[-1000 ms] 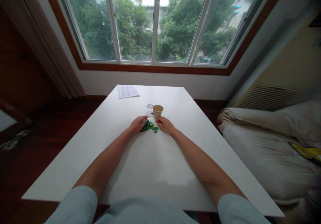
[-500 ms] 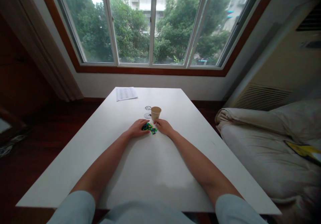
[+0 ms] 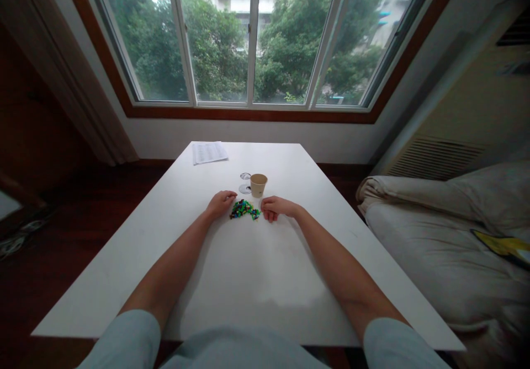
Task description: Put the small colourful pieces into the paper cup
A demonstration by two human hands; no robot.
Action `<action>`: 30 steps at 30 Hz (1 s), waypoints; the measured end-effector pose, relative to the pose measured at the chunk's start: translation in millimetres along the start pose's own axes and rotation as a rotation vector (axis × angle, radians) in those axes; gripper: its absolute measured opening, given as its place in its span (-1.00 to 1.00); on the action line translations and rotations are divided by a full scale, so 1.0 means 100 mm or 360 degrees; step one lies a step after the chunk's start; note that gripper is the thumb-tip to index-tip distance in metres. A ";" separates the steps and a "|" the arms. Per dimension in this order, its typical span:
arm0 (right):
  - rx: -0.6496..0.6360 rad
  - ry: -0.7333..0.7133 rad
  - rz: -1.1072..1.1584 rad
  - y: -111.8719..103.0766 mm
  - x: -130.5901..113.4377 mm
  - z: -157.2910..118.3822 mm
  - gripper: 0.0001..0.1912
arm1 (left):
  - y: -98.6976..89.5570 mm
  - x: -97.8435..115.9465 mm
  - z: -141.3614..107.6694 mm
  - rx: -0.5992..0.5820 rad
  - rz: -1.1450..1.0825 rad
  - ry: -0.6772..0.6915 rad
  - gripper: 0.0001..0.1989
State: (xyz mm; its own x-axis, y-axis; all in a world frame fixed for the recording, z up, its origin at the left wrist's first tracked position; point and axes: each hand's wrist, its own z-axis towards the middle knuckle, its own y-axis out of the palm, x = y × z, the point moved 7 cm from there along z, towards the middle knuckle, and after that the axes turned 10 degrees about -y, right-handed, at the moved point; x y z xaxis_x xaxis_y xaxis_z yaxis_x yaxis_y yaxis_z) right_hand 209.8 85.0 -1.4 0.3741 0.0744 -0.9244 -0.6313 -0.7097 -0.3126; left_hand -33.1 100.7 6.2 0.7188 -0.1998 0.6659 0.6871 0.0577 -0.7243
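Note:
A small heap of tiny green, blue, yellow and dark pieces point(image 3: 242, 209) lies on the white table point(image 3: 248, 281); they are too small to name surely. My left hand point(image 3: 221, 203) rests just left of the heap, fingers stretched forward and nothing seen in them. On the heap's right side is my right hand point(image 3: 277, 208), its fingers loosely bent downward and apart, with nothing visible in them. A tan paper cup point(image 3: 259, 185) stands upright behind the heap, close to the right fingertips but apart from them.
Two round, clear-looking discs point(image 3: 244, 189) with dark marks lie left of the cup. Printed sheets of paper point(image 3: 209, 153) lie at the table's far left corner. A covered sofa point(image 3: 414, 242) stands to the right, and a window point(image 3: 248, 43) is beyond the table.
My right hand has let go of the cup and moved slightly right and down. My left hand has drawn back left from the heap, uncovering more of the pieces.

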 end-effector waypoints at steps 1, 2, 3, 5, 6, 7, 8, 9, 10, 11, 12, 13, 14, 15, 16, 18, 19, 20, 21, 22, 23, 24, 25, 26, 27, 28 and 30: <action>-0.0063 -0.0023 0.0116 0.07 -0.03 0.00 -0.81 | 0.01 0.01 0.00 -0.0002 0.0043 0.0024 -0.69; -0.0096 -0.0057 0.0199 0.13 -0.06 0.00 -0.79 | 0.01 0.02 0.00 -0.0002 0.0072 0.0042 -0.69; -0.0102 -0.0090 0.0254 0.16 -0.08 0.01 -0.77 | 0.01 0.02 0.00 0.0002 0.0089 0.0053 -0.69; -0.0044 -0.0142 0.0312 0.18 -0.09 0.06 -0.76 | 0.01 0.02 0.01 0.0012 0.0109 0.0070 -0.69; -0.0001 -0.0162 0.0334 0.18 -0.08 0.09 -0.76 | 0.01 0.02 0.01 0.0015 0.0117 0.0076 -0.70; 0.0054 -0.0193 0.0370 0.16 -0.08 0.12 -0.76 | 0.01 0.02 0.01 0.0016 0.0125 0.0084 -0.70; 0.0102 -0.0236 0.0415 0.14 -0.07 0.14 -0.77 | 0.01 0.02 0.02 0.0015 0.0131 0.0089 -0.70; 0.0136 -0.0283 0.0464 0.12 -0.07 0.16 -0.77 | 0.01 0.03 0.02 0.0014 0.0134 0.0092 -0.70; 0.0155 -0.0331 0.0514 0.10 -0.07 0.17 -0.76 | 0.01 0.03 0.02 0.0013 0.0135 0.0094 -0.70; 0.0161 -0.0377 0.0557 0.09 -0.07 0.18 -0.76 | 0.01 0.03 0.01 0.0014 0.0133 0.0097 -0.70; 0.0168 -0.0419 0.0590 0.07 -0.08 0.17 -0.75 | 0.01 0.04 0.01 0.0015 0.0130 0.0099 -0.70; 0.0180 -0.0458 0.0615 0.05 -0.09 0.16 -0.74 | 0.01 0.04 0.01 0.0014 0.0127 0.0101 -0.70; 0.0190 -0.0487 0.0635 0.03 -0.11 0.13 -0.74 | 0.01 0.04 0.01 0.0013 0.0125 0.0102 -0.71; 0.0175 -0.0495 0.0650 0.03 -0.13 0.11 -0.73 | 0.01 0.04 0.00 0.0012 0.0125 0.0104 -0.70; 0.0124 -0.0478 0.0663 0.04 -0.14 0.07 -0.72 | 0.01 0.04 0.00 0.0012 0.0125 0.0104 -0.70; -0.0148 -0.0350 0.0679 0.15 -0.16 -0.01 -0.67 | 0.02 0.04 0.00 0.0016 0.0127 0.0102 -0.70; -0.0307 -0.0279 0.0675 0.23 -0.16 -0.05 -0.64 | 0.02 0.04 0.00 0.0017 0.0128 0.0104 -0.70; -0.0428 -0.0234 0.0661 0.29 -0.18 -0.09 -0.62 | 0.02 0.04 0.00 0.0016 0.0129 0.0107 -0.70; -0.0525 -0.0199 0.0646 0.35 -0.19 -0.12 -0.61 | 0.02 0.04 0.00 0.0013 0.0129 0.0112 -0.70; -0.0571 -0.0187 0.0635 0.38 -0.20 -0.13 -0.60 | 0.02 0.04 0.00 0.0012 0.0131 0.0118 -0.70; -0.0571 -0.0193 0.0631 0.40 -0.21 -0.12 -0.59 | 0.03 0.04 0.01 0.0010 0.0133 0.0124 -0.70; -0.0533 -0.0211 0.0634 0.40 -0.21 -0.10 -0.60 | 0.03 0.04 0.01 0.0009 0.0137 0.0130 -0.70; -0.0463 -0.0242 0.0640 0.38 -0.20 -0.06 -0.61 | 0.03 0.04 0.01 0.0010 0.0141 0.0134 -0.71; -0.0381 -0.0280 0.0644 0.36 -0.19 -0.02 -0.62 | 0.04 0.04 0.02 0.0014 0.0145 0.0138 -0.71; -0.0300 -0.0322 0.0641 0.33 -0.18 0.02 -0.64 | 0.04 0.04 0.02 0.0018 0.0151 0.0141 -0.71; -0.0226 -0.0367 0.0624 0.30 -0.17 0.06 -0.65 | 0.04 0.04 0.02 0.0022 0.0156 0.0142 -0.71; -0.0099 -0.0448 0.0580 0.25 -0.14 0.12 -0.68 | 0.05 0.04 0.02 0.0024 0.0169 0.0145 -0.70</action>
State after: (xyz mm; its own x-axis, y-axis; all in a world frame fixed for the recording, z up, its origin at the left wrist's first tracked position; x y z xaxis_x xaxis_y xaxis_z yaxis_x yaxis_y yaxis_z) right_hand 180.5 74.4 0.9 -0.0691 -0.0064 -0.9976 -0.6425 -0.7647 0.0494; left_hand -26.7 101.7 5.8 0.7753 -0.2796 0.5663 0.6098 0.0980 -0.7865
